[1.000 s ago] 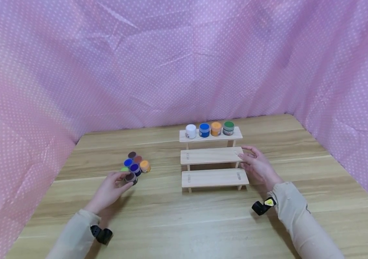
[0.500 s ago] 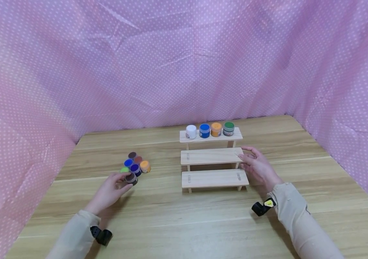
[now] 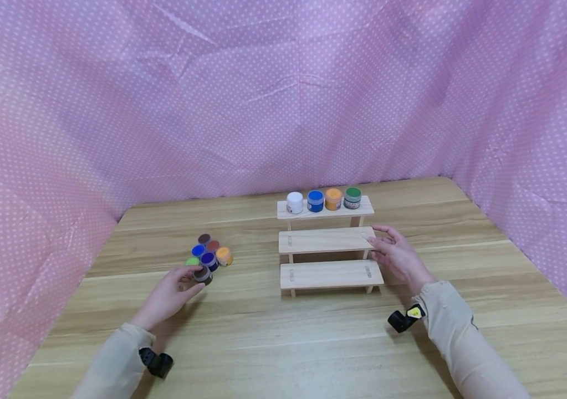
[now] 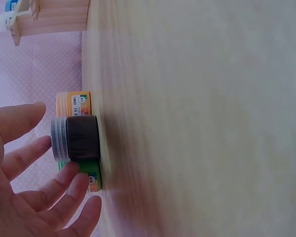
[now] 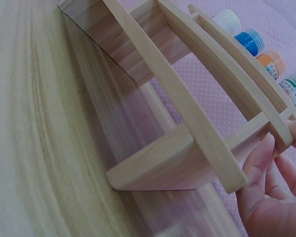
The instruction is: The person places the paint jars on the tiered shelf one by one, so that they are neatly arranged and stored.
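A small paint jar with a dark lid (image 3: 202,274) stands at the near side of a cluster of jars. My left hand (image 3: 170,291) is around it, fingers loosely bent; in the left wrist view the thumb (image 4: 24,118) is apart from the jar (image 4: 83,137) and a fingertip is at its lid. My right hand (image 3: 400,259) pinches the right end of the middle board of a three-step wooden rack (image 3: 328,240). In the right wrist view, thumb and fingers (image 5: 259,163) meet at the board's end.
White (image 3: 294,203), blue (image 3: 315,201), orange (image 3: 333,199) and green (image 3: 352,198) paint jars stand on the rack's top step. Beside the left hand are more jars, among them orange (image 3: 224,256), blue (image 3: 199,251) and light green (image 3: 192,261). A pink dotted curtain (image 3: 283,111) surrounds the table.
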`<action>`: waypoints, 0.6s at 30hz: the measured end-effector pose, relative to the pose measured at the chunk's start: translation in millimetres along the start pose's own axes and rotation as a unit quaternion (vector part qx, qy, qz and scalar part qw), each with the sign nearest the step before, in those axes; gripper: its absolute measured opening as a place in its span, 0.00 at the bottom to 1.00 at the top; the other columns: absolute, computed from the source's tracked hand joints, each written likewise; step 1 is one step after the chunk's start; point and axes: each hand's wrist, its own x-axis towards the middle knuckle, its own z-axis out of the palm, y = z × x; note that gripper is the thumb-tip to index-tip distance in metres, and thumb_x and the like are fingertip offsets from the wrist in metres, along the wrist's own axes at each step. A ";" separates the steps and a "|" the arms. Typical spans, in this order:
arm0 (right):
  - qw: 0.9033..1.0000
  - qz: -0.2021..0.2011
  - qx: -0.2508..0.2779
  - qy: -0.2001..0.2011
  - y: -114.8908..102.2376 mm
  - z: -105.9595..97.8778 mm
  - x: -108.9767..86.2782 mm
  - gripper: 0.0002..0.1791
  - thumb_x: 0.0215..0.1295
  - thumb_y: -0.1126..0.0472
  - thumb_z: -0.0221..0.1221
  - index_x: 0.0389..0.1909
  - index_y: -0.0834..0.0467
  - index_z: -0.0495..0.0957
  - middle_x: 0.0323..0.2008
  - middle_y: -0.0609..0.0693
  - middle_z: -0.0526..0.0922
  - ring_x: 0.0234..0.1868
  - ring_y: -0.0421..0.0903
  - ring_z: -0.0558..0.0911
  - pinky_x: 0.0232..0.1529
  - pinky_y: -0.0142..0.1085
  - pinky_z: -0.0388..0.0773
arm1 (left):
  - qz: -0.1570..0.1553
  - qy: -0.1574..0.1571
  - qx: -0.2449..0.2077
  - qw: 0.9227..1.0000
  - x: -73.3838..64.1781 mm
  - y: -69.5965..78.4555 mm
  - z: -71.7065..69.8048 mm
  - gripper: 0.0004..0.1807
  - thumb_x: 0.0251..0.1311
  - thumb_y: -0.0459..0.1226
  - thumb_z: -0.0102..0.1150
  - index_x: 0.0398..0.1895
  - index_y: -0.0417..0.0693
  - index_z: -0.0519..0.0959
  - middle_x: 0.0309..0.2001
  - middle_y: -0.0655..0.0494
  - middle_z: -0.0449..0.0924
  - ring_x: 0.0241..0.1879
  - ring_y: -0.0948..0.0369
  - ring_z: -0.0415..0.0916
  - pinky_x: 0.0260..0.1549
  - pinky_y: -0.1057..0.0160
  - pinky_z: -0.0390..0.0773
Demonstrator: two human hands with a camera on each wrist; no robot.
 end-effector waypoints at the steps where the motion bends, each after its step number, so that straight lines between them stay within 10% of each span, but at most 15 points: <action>1: 1.000 0.000 0.000 0.000 0.2 -0.1 0.0 0.16 0.64 0.64 0.55 0.49 0.48 0.64 0.31 0.41 0.76 0.28 0.33 0.76 0.32 0.22 0.77 | 0.000 -0.002 0.000 1.000 0.1 0.1 -0.2 0.24 0.61 0.40 0.58 0.57 0.37 0.71 0.53 0.38 0.74 0.50 0.45 0.74 0.47 0.46 0.76; 18: 1.000 0.000 -0.003 -0.003 0.0 -0.2 -1.6 0.19 0.65 0.63 0.55 0.54 0.51 0.63 0.33 0.41 0.76 0.29 0.33 0.76 0.33 0.22 0.77 | -0.019 -0.022 0.013 0.999 2.9 0.9 1.1 0.27 0.60 0.42 0.58 0.61 0.39 0.68 0.49 0.41 0.77 0.49 0.47 0.75 0.48 0.46 0.75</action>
